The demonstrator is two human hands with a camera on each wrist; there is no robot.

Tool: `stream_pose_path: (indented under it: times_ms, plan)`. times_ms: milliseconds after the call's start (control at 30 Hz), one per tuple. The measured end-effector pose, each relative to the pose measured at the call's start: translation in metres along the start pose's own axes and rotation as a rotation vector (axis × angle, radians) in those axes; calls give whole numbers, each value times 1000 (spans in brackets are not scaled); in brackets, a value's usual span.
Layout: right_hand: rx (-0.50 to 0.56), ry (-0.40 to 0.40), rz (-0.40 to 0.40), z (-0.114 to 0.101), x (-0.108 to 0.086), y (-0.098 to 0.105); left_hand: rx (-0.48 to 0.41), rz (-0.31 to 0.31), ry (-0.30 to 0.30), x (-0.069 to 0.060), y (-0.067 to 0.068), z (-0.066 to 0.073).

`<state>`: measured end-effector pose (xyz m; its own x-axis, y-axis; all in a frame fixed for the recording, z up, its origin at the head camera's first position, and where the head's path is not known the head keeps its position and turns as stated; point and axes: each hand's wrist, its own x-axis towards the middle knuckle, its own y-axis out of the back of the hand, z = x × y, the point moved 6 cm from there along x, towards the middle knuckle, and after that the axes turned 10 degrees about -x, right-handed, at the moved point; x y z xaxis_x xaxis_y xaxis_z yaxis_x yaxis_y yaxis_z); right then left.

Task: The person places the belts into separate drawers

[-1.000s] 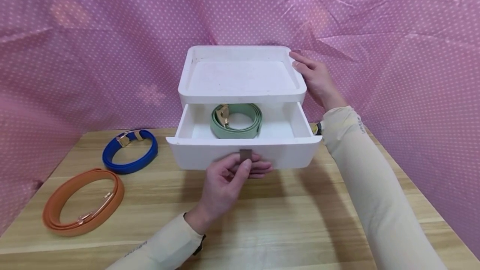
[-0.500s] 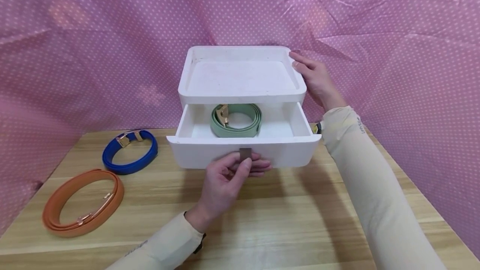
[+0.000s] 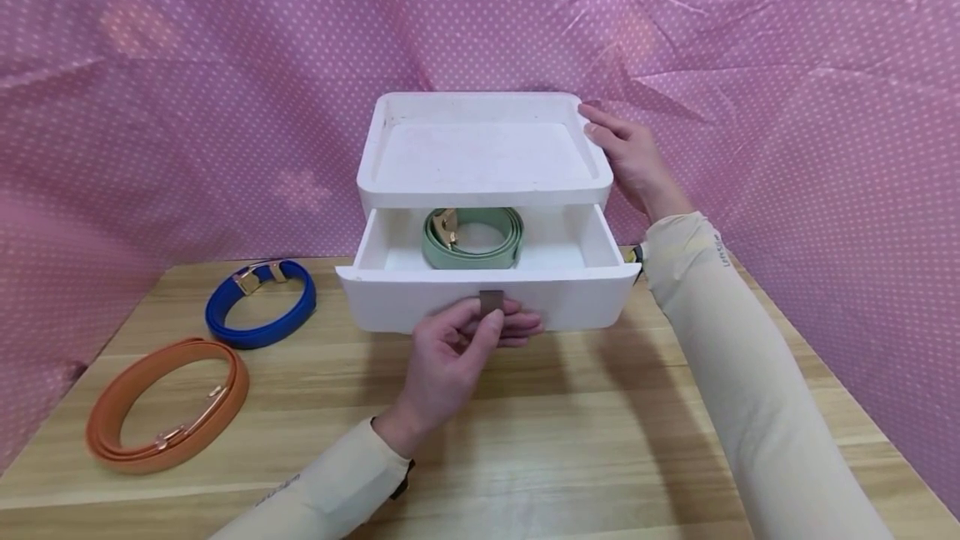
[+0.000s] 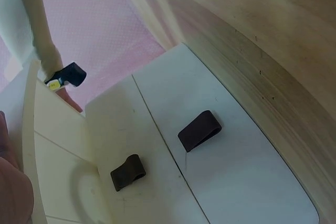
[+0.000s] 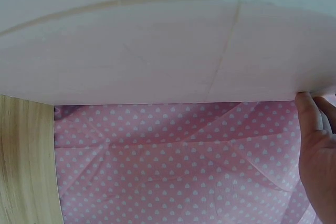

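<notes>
A white drawer unit (image 3: 483,197) stands at the back of the table with its top drawer (image 3: 397,300) pulled out. Inside that drawer lies a coiled green belt (image 3: 472,260) with a gold buckle. My left hand (image 3: 448,354) pinches the brown pull tab (image 3: 491,301) on the drawer front between thumb and fingers. Against the unit's upper right side rests my right hand (image 3: 633,158), its fingers fairly straight. The left wrist view shows two closed lower drawers with dark tabs (image 4: 200,130) beneath the pulled-out one. The right wrist view shows fingertips touching the white side wall (image 5: 157,61).
On the left of the wooden table (image 3: 570,457) lie a coiled blue belt (image 3: 281,327) and, nearer me, a coiled orange belt (image 3: 202,436). A shallow tray forms the unit's top (image 3: 480,152). Pink dotted cloth (image 3: 262,65) hangs behind and at both sides.
The drawer has slid slightly inward, away from me, with my left hand still on its tab and the green belt inside. My right hand has stayed in place.
</notes>
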<state>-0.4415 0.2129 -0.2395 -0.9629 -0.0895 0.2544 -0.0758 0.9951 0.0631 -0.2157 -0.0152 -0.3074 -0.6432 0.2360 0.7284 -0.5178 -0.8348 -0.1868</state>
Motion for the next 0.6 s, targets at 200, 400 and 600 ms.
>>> stream_pose_path:
  times_ms: [200, 400, 600]
  plan:
    - [1, -27, -5, 1, 0, 1, -2, 16, 19, 2, -1, -1]
    - [-9, -35, -9, 1, 1, 2, -11, 20, 25, 4, -2, 0]
    - [1, -29, -7, -1, 2, 2, -12, 28, 21, 7, -3, 1]
